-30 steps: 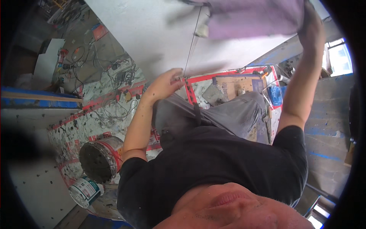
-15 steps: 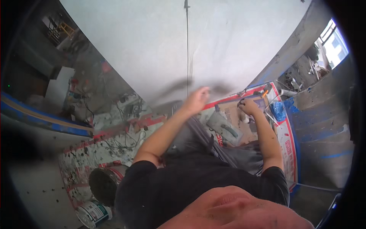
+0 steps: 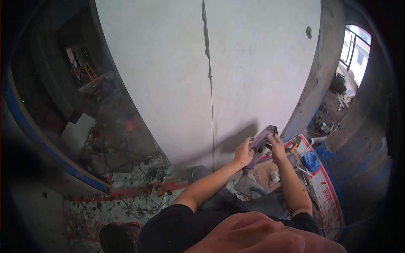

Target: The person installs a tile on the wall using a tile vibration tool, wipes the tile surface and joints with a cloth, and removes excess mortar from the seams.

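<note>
Both hands are at a long, curved, purplish-grey thing (image 3: 262, 141) with a dark end, held in front of the lower right of a white wall panel (image 3: 177, 84); its exact kind is not clear. My left hand (image 3: 243, 154) is closed around its left side. My right hand (image 3: 276, 149) has its fingers bent in at the dark end. Below them, a flat trowel (image 3: 249, 187) with a grey handle lies by my knees, next to a small white container (image 3: 274, 176) on a brown cardboard sheet (image 3: 262, 169). A dark seam (image 3: 206, 40) runs down the panel, thickly smeared along its upper part.
A blue plastic bag (image 3: 311, 162) and an orange item (image 3: 294, 148) lie at the right on red-and-white sheeting (image 3: 327, 192). Cables (image 3: 147, 202) and debris cover the floor at left. A dark bucket (image 3: 114, 238) stands at lower left, a yellow stand (image 3: 89, 72) far off.
The purplish-grey thing is now up in both hands. My left hand came over from the panel to the right hand, which has risen from above the cardboard. The view has tilted upward.
</note>
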Demonstrator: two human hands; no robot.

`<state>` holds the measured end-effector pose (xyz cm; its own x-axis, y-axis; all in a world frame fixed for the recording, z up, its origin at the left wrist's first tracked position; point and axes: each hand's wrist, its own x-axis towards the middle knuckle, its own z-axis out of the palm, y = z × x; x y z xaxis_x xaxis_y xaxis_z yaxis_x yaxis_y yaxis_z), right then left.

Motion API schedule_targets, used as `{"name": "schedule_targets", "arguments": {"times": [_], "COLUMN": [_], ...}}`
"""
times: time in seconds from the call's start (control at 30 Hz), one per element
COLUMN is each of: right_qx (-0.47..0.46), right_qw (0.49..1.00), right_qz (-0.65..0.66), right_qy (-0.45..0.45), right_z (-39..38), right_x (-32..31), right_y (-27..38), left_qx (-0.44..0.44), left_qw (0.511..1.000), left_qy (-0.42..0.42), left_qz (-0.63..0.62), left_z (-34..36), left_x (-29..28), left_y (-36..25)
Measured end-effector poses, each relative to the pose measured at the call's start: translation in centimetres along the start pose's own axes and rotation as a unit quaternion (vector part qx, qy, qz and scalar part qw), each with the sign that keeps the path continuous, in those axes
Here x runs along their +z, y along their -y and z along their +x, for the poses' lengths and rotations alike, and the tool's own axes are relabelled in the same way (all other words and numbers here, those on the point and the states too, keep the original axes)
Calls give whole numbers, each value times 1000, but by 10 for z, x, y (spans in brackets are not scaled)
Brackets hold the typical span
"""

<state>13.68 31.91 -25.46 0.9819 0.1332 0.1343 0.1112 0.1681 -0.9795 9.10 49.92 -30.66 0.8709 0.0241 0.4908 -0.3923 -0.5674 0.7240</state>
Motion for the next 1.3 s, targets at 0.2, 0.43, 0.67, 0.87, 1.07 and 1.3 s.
{"name": "schedule_targets", "arguments": {"times": [0.2,0.43,0.67,0.87,1.07,1.3], "right_qx": [-62,-146,-581,-692,-703,-729], "right_qw": [994,976,792,608,544,472], "right_qz": [53,112,-166,-383,-454,-495], "right_qy": [72,-114,-86,-72,-58,-35], "right_z": [-1,41,112,136,133,127], "right_x": [68,98,139,227,272,275], "right_y": [26,64,306,512,578,568], "left_qx": [0,54,-153,-202,-282,-282], "left_qw": [988,953,971,973,940,957], "left_qy": [-83,-272,-16,25,-64,-39], "left_qz": [-129,-120,-183,-106,-183,-57], "left_z": [30,-14,-122,-157,-221,-235], "left_x": [-69,-71,-37,-79,-75,-74], "left_y": [-41,-31,52,72,115,91]}}
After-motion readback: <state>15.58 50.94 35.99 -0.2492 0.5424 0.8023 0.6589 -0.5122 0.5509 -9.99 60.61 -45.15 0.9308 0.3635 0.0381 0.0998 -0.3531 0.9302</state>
